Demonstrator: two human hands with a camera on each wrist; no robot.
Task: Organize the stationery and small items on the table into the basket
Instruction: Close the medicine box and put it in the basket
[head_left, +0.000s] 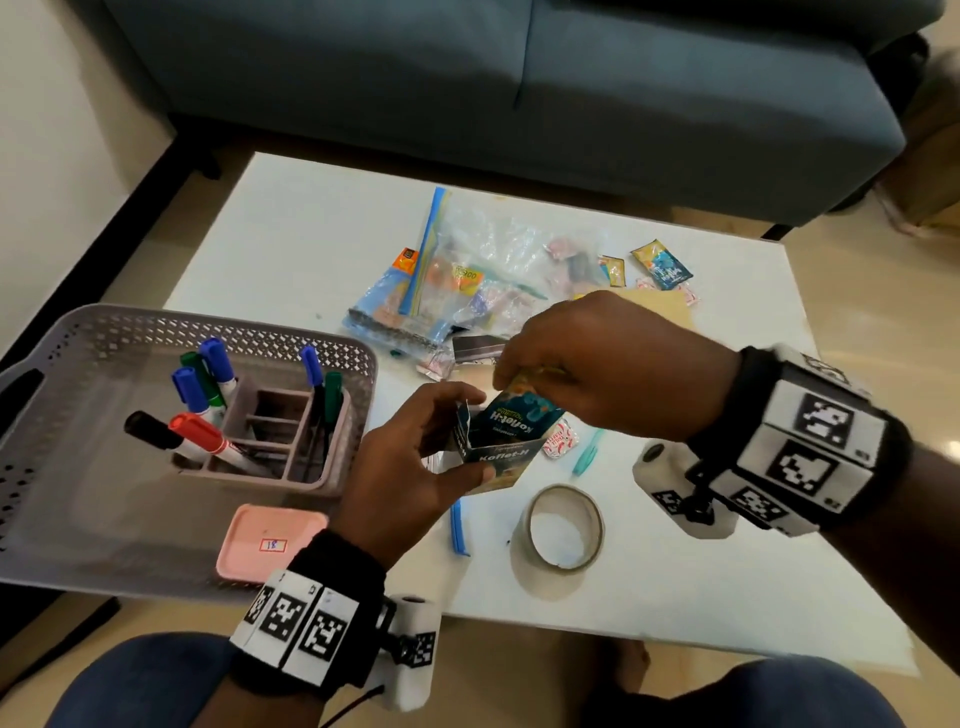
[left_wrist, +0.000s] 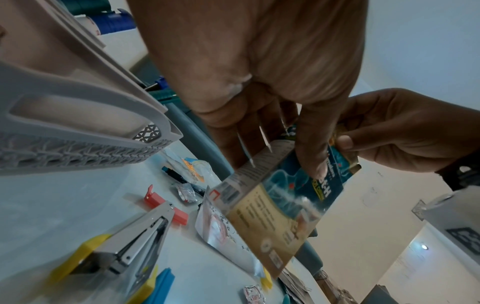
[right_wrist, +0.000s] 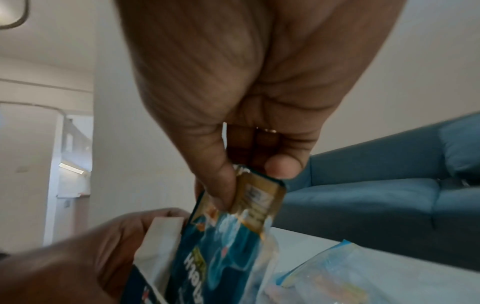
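Note:
My left hand (head_left: 470, 431) grips a small blue and tan Koflet-H box (head_left: 501, 460) just above the white table (head_left: 291, 234), thumb on the near face, fingers behind. My right hand (head_left: 506, 382) pinches the top edge of a blue Koflet-H sachet (head_left: 511, 418), whose lower part sits inside the open box. The left wrist view shows the box (left_wrist: 272, 216) under my left fingers (left_wrist: 311, 156). The right wrist view shows the sachet (right_wrist: 221, 257) beside the white box flap (right_wrist: 158, 242). The grey basket (head_left: 156, 322) stands to the left.
A pink organizer (head_left: 280, 467) with several markers stands in the basket. A pink tray (head_left: 270, 540), a tape roll (head_left: 563, 525), a teal pen (head_left: 587, 452), a clear zip bag (head_left: 467, 270), loose sachets (head_left: 662, 262) and a stapler (left_wrist: 135, 236) lie around. A blue sofa (head_left: 467, 78) stands behind the table.

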